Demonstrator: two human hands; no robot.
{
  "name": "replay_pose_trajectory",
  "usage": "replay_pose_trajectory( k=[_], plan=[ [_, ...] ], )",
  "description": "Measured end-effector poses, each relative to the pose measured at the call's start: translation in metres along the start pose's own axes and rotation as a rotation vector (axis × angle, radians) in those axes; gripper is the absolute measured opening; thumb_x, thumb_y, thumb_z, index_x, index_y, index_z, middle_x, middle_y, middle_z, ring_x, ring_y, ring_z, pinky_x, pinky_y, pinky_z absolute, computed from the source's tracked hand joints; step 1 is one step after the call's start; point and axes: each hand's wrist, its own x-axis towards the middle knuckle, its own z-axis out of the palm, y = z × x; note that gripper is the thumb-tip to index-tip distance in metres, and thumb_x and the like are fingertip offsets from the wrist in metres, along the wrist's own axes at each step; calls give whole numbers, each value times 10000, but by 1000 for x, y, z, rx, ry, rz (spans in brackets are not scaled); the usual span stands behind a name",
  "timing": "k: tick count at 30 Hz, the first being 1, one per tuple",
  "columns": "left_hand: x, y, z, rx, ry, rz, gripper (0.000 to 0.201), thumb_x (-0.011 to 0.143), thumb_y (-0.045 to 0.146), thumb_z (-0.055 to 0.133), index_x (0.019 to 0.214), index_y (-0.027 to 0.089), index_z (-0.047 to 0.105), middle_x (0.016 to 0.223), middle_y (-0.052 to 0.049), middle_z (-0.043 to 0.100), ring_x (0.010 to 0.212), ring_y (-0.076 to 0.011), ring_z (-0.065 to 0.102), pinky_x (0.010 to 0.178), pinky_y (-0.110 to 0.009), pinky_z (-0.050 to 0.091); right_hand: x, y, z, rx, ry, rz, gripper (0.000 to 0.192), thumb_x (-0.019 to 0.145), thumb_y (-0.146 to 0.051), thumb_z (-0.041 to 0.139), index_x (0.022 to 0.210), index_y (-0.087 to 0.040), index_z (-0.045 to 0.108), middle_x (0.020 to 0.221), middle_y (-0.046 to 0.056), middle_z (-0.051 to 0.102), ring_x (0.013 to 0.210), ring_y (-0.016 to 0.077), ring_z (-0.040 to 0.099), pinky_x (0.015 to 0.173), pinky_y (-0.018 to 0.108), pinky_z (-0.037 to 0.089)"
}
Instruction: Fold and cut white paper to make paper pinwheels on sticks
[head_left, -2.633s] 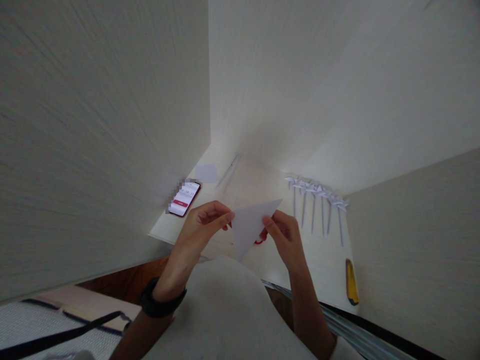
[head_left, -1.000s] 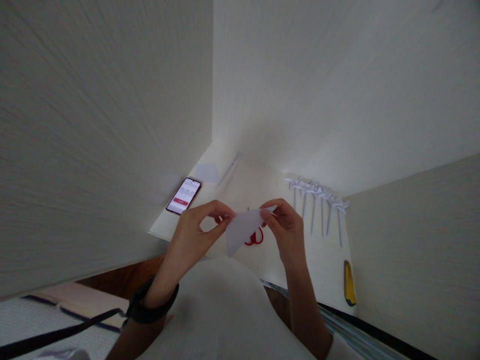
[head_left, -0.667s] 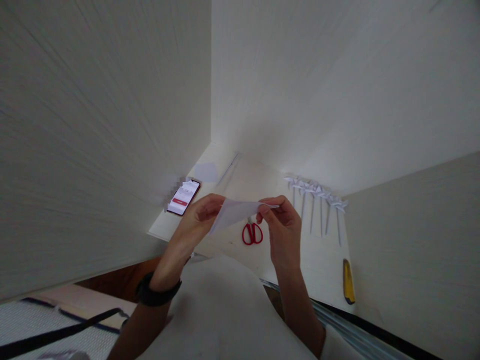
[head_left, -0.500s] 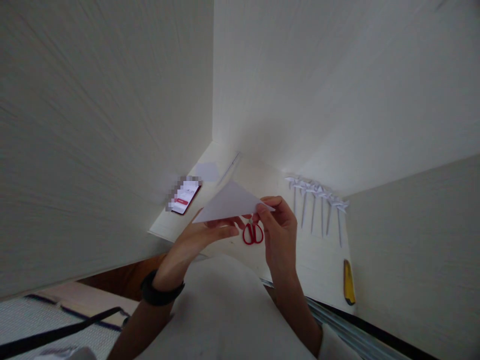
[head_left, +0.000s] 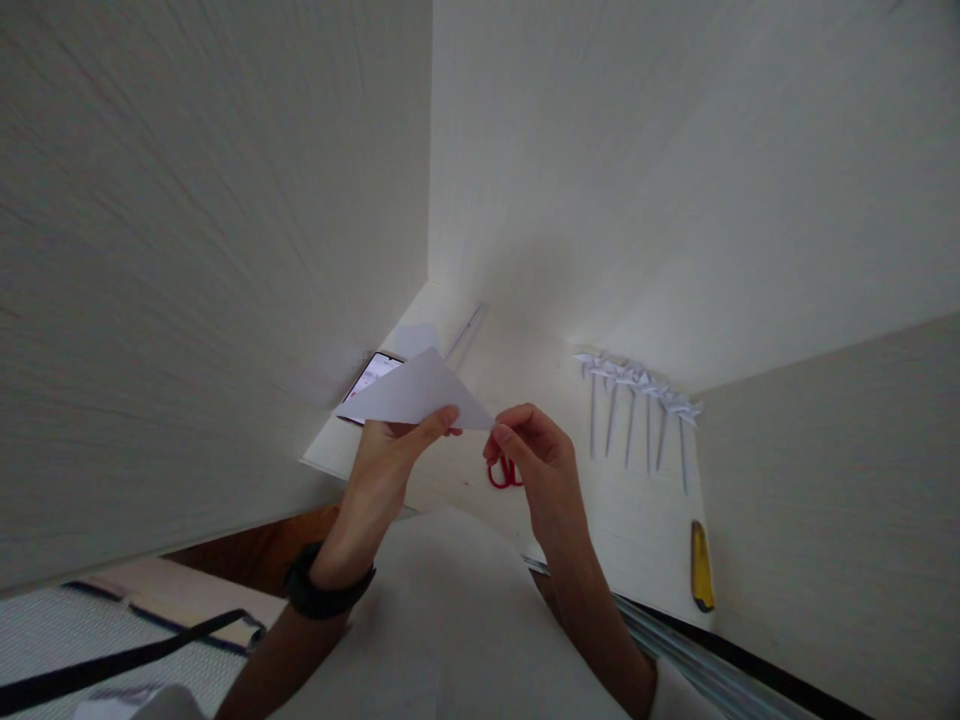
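A white sheet of paper (head_left: 409, 391), folded into a triangle, is held up over the table with its long edge towards me. My left hand (head_left: 405, 445) grips that long edge, thumb on top and fingers underneath. At the paper's right corner, the thumb and index finger of my right hand (head_left: 536, 450) pinch the tip. Scissors with red handles (head_left: 500, 474) lie on the table just below, partly covered by my right hand. Behind the paper rests a phone (head_left: 371, 375) with its screen lit, partly hidden by the triangle.
Several white paper pinwheels on sticks (head_left: 637, 380) lie in a row at the right. A yellow utility knife (head_left: 701, 568) sits near the right wall. Farther back are a flat piece of paper (head_left: 417, 339) and a ruler (head_left: 466, 330). Walls enclose the table (head_left: 480, 500).
The paper triangle has moved left and now covers part of the phone. My left thumb has come onto the paper, and my right fingers have slid out to its right tip.
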Motion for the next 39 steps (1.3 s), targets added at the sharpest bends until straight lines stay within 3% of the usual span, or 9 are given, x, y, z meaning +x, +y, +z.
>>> replay_pose_trajectory(
  k=[6, 10, 12, 17, 20, 24, 29, 33, 39],
  plan=[
    [-3, -2, 3, 26, -127, -24, 141, 648, 200, 795, 727, 166, 684, 696, 21, 689, 664, -113, 619, 674, -207, 500, -5, -1, 9, -45, 23, -32, 172, 798, -309, 673, 709, -201, 573, 573, -55, 561, 507, 85, 500, 502, 220, 412],
    [-1, -2, 3, 26, -111, -29, 168, 628, 208, 801, 717, 166, 666, 660, 24, 684, 642, -122, 629, 663, -220, 503, 5, 16, -12, -279, -26, -12, 181, 840, -384, 595, 793, -209, 591, 696, -12, 633, 642, 132, 601, 597, 255, 482],
    [0, -3, 2, 10, -63, -28, 186, 616, 213, 805, 726, 168, 662, 651, 24, 684, 632, -125, 633, 661, -225, 507, 15, 37, -34, -650, 1, 58, 195, 881, -378, 514, 858, -209, 608, 799, 19, 673, 754, 158, 640, 700, 287, 517],
    [0, -3, 4, -21, -25, -76, 207, 610, 211, 797, 757, 183, 654, 651, 34, 687, 609, -121, 635, 651, -231, 514, 23, 114, -85, -1015, 77, 261, 68, 834, -213, 620, 845, -150, 643, 952, 112, 682, 945, 226, 624, 908, 410, 479],
    [2, -5, 5, -20, -49, -63, 195, 612, 205, 788, 743, 184, 646, 667, 35, 684, 626, -126, 646, 673, -243, 526, 18, 151, -92, -1153, 76, 388, 231, 891, -291, 623, 1071, -147, 625, 1126, 77, 643, 1020, 217, 623, 898, 443, 511],
    [4, -6, 5, 12, -101, -61, 176, 618, 176, 768, 740, 184, 641, 694, 29, 687, 680, -135, 655, 734, -263, 536, 19, 175, -85, -1248, 133, 474, 341, 916, -325, 592, 1220, -173, 568, 1261, 96, 585, 1090, 238, 602, 908, 461, 520],
    [4, -4, 4, 10, -85, -83, 244, 580, 149, 789, 769, 180, 637, 734, 28, 700, 731, -138, 661, 783, -271, 534, 29, 179, -84, -1188, 188, 514, 352, 917, -327, 589, 1231, -169, 559, 1256, 97, 586, 1077, 237, 608, 897, 460, 526],
    [3, 0, 1, -41, -74, -125, 311, 535, 145, 838, 782, 162, 649, 722, 23, 703, 708, -139, 661, 753, -264, 532, 30, 171, -91, -977, 144, 497, 327, 920, -330, 586, 1204, -169, 574, 1224, 91, 601, 1042, 222, 619, 872, 436, 537],
    [-2, 8, -1, -62, -97, -107, 232, 570, 178, 822, 744, 173, 667, 717, 14, 705, 698, -155, 656, 702, -261, 513, 29, 136, -75, -431, 10, 358, 303, 879, -433, 592, 948, -140, 561, 786, 6, 599, 679, 125, 605, 647, 289, 530]
  ],
)
